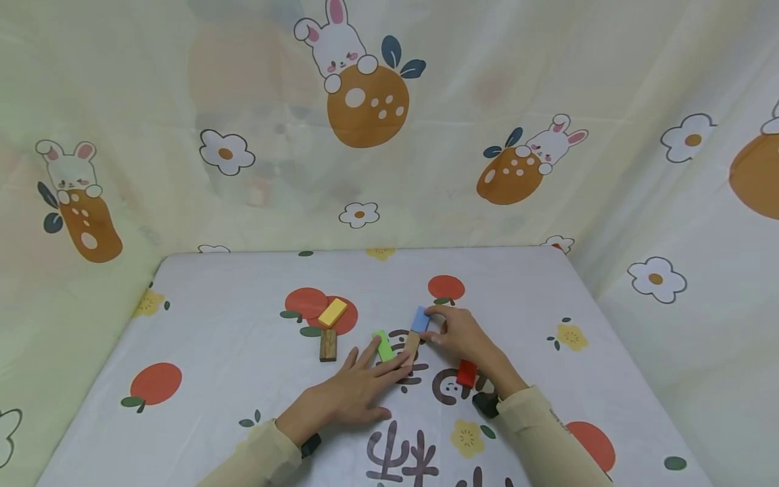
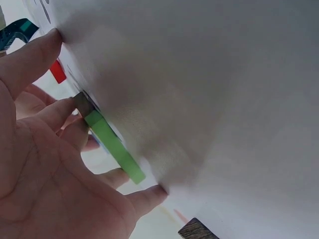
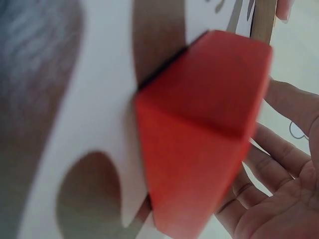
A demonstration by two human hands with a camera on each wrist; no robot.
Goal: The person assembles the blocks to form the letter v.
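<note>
Between the thumb and index finger of my right hand, a blue block is pinched. It sits end to end with a light wooden block, on the far side of it. My left hand lies palm down with spread, straight fingers. Its fingertips touch the near end of the wooden block and reach the green block, which lies slanted just to the left. In the left wrist view the green block shows edge-on beside the fingers. Under my right wrist rests a red block, large in the right wrist view.
To the left, a yellow block lies tilted behind a dark brown wooden block. A white tablecloth with printed fruit and flowers covers the table. Patterned curtains hang at the back and sides.
</note>
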